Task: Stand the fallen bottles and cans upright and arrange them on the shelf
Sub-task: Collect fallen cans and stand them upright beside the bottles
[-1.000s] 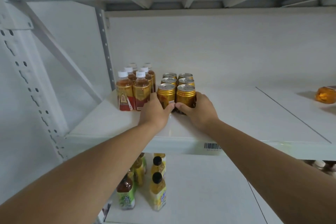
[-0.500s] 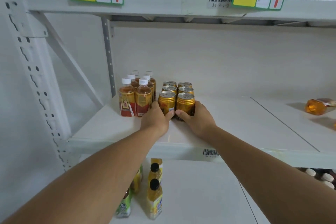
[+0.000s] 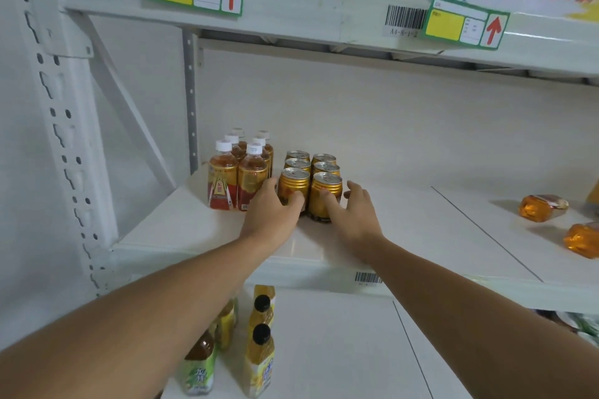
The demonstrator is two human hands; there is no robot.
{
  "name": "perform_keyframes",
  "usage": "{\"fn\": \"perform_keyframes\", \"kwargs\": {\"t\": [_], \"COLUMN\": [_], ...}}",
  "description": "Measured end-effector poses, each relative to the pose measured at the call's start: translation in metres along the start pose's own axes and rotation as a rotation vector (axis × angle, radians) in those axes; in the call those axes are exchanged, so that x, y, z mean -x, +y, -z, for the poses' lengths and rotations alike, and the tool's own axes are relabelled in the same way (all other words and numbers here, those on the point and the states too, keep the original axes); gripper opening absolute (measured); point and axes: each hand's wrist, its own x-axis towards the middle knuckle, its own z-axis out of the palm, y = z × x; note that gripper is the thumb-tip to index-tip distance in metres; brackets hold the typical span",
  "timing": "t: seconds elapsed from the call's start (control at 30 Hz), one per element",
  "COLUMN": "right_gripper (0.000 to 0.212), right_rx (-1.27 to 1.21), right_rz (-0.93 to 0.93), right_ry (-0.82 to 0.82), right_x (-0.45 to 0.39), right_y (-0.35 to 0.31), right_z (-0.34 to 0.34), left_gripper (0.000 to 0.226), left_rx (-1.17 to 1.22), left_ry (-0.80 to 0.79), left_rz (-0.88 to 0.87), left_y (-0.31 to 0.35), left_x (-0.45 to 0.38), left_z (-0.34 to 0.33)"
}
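Note:
Several gold cans stand upright in two rows on the white shelf (image 3: 405, 223), to the right of several upright white-capped tea bottles (image 3: 238, 176). My left hand (image 3: 270, 214) grips the front-left can (image 3: 293, 183), thumb on its front and fingers between it and the bottles. My right hand (image 3: 355, 210) is spread beside the front-right can (image 3: 325, 191). Its thumb touches the can's front, and its fingers are slightly off the right side. Two amber bottles lie fallen at the far right (image 3: 541, 207) (image 3: 583, 240).
A perforated upright post (image 3: 61, 126) and a diagonal brace (image 3: 129, 113) stand to the left. The upper shelf beam (image 3: 324, 16) with yellow tags hangs overhead. On the lower shelf stand yellow juice bottles (image 3: 261, 356) and a green tea bottle (image 3: 199, 366).
My right hand's fingers have loosened and spread away from the front-right can. My left hand stays around the front-left can. The view has tilted upward.

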Motion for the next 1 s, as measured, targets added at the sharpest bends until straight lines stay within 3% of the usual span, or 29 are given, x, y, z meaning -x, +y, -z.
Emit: {"fn": "perform_keyframes", "kwargs": {"t": [0.17, 0.37, 0.63, 1.0], "right_gripper": [0.119, 0.123, 0.093, 0.09], "right_rx": [0.234, 0.489, 0.495, 0.517], "right_rz": [-0.01, 0.142, 0.274, 0.314], "right_ry": [-0.135, -0.299, -0.358, -0.356], "right_x": [0.008, 0.015, 0.035, 0.049], "right_y": [0.005, 0.028, 0.083, 0.113], "right_z": [0.027, 0.094, 0.178, 0.254], "left_gripper": [0.042, 0.071, 0.079, 0.096], "left_rx": [-0.451, -0.704, -0.885, -0.902], "left_ry": [-0.044, -0.097, -0.021, -0.119], "left_rz": [-0.207, -0.113, -0.034, 0.036], "left_y": [0.006, 0.036, 0.104, 0.177], "left_x": [0.016, 0.047, 0.12, 0.141], "left_z": [0.032, 0.039, -0.031, -0.111]}}
